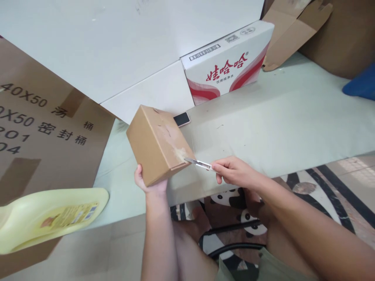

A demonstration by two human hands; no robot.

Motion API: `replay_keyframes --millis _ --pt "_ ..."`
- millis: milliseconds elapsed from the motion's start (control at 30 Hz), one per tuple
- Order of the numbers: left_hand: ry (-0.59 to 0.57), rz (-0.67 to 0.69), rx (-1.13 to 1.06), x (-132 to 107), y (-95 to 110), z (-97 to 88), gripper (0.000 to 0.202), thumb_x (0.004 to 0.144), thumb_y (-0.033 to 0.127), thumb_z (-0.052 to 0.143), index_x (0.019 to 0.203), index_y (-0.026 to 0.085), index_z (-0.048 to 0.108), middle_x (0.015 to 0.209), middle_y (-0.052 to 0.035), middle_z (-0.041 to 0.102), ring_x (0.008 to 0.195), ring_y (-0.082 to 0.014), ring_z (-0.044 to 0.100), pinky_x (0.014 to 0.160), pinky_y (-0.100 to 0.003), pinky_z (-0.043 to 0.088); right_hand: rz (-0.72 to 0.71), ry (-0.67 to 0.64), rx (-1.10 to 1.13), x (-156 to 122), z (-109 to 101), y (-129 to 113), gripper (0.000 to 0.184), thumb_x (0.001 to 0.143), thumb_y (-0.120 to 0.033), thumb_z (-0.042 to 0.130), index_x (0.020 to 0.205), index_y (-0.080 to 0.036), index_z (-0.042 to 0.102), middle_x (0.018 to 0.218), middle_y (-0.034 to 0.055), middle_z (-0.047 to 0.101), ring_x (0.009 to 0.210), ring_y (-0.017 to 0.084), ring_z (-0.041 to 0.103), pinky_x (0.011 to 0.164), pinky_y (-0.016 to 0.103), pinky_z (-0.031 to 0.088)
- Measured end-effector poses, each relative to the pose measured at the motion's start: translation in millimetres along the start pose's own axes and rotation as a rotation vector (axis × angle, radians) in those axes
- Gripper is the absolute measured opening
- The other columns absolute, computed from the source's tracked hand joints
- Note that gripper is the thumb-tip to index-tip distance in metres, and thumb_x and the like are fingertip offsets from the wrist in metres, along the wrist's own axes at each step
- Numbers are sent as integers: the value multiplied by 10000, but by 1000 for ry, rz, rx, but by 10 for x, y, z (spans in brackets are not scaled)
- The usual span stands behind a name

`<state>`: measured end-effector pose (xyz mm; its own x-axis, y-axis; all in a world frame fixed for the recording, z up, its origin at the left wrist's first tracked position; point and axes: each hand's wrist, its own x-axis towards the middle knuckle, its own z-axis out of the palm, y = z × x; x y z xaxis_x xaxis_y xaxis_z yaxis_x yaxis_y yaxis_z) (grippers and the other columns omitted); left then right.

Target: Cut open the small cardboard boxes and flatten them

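Observation:
A small brown cardboard box [148, 144] is tilted above the near part of the pale-covered table. My left hand [148, 185] grips its lower end from below, thumb on the side face and the other fingers hidden under the box. In my right hand [233, 170] is a white utility knife [202, 164], blade out, pointing left. The blade tip meets the box's top face near its right corner, where the surface is scuffed and pale. Behind the box a dark-screened phone [182, 119] lies on the table.
Large white panels [88, 47] and a white-and-red water carton [225, 70] stand along the back. A big printed cardboard box [49, 132] and a pale yellow bottle [55, 218] are at left. Open cardboard flaps [295, 33] and a blue object [361, 84] occupy the right.

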<state>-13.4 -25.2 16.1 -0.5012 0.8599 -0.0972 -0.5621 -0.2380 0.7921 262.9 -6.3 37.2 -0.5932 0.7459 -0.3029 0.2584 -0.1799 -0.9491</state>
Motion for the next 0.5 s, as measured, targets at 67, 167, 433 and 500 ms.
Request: replay_keyframes --millis 67,167,433,500 --pt "4 10 -2 5 10 -5 400 781 508 617 1050 226 706 1149 -77 732 1154 -312 635 945 -451 512 -10 -15 -20 -14 -7 -2 443 897 -508 472 622 -181 591 487 -47 419 431 79 331 441 225 248" --pt "-12 15 -2 -7 22 5 391 781 509 617 1034 225 708 1164 -78 727 1185 -316 618 964 -459 503 -22 -7 9 -30 -10 -2 455 888 -530 475 624 -179 596 476 -52 395 431 80 319 443 226 239" --pt "-40 2 -3 -6 18 -13 408 779 505 634 1056 216 710 1145 -87 732 1143 -311 639 956 -455 508 -35 96 130 -1 37 28 498 885 -602 475 664 -172 593 487 -55 376 430 71 292 430 217 220" --pt "-50 -6 -4 0 11 -38 420 786 505 634 1084 217 706 1154 -85 730 1141 -304 642 966 -454 503 -43 71 137 0 48 34 501 883 -609 483 672 -169 598 504 -49 397 434 69 299 427 214 227"
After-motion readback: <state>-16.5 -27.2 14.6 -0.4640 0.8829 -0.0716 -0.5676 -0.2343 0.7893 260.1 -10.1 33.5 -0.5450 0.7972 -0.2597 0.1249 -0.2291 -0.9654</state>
